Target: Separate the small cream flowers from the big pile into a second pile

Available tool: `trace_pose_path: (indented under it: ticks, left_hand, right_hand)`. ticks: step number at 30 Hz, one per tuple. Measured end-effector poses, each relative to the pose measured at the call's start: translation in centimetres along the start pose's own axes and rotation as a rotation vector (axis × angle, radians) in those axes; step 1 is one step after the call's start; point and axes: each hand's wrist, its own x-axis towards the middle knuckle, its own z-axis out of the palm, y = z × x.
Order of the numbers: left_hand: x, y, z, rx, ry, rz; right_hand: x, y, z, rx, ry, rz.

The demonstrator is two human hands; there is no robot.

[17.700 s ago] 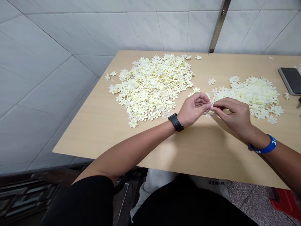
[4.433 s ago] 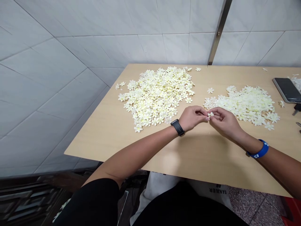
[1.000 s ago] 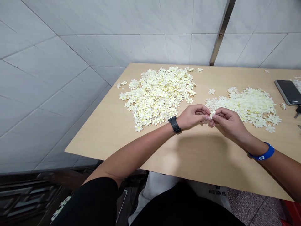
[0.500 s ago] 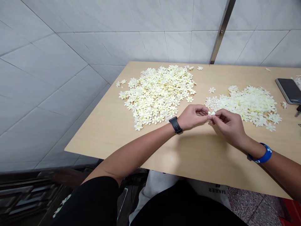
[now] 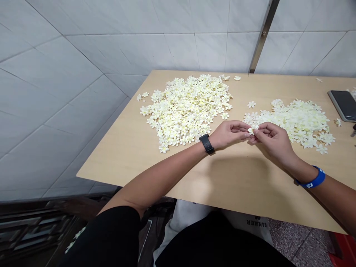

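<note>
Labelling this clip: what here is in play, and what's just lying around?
In play:
left hand
right hand
small cream flower, held at their fingertips
larger flower pile
looser flower pile

Just around:
smartphone
black watch
blue wristband

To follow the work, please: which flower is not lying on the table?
The flower held between the left hand and right hand; the others lie on the table.

Artificial flower (image 5: 252, 128) (cream) between both hands (image 5: 229, 134) (image 5: 274, 142)
</note>
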Motion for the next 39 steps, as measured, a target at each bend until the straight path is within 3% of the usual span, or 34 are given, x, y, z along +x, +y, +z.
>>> trace_pose_path:
  ticks: [4, 7, 9, 13, 16, 19, 24, 30, 39]
  left_hand:
    - [-0.3, -0.2, 0.4, 0.171, 0.077, 0.09]
    - [-0.5, 0.0, 0.6, 0.35, 0.123, 0.197]
    - [-0.5, 0.1, 0.5, 0.327, 0.087, 0.223]
    - [-0.1, 0.3, 0.1, 0.043, -0.034, 0.128]
    - [-0.1, 0.3, 0.2, -0.025, -0.028, 0.061]
    - [-0.4, 0.4, 0.5, 0.059, 0.032, 0.047]
    - [-0.9, 0.6, 1.1, 0.256, 0.077, 0.132]
    - [-0.9, 0.5, 1.0, 0.396, 0.119, 0.22]
    - [-0.6, 0.8, 0.3, 0.289, 0.087, 0.124]
  right_hand:
    - [-0.2, 0.2, 0.3, 0.024, -0.066, 0.014]
    - [-0.4, -0.1, 0.3, -0.163, -0.053, -0.099]
    - [-0.5, -0.4, 0.1, -0.238, -0.029, -0.153]
    - [-0.2, -0.8, -0.1, -0.134, -0.063, -0.145]
    - [-0.3, -0.8, 0.0, -0.13, -0.076, -0.139]
    - [-0.7, -0.8, 0.2, -0.158, -0.067, -0.123]
    - [-1.2, -0.7, 0.5, -0.205, -0.012, -0.136]
    - [-1.0, -0.7, 0.4, -0.166, -0.061, -0.137]
    - [-0.2, -0.7, -0.2, -0.092, -0.118, -0.091]
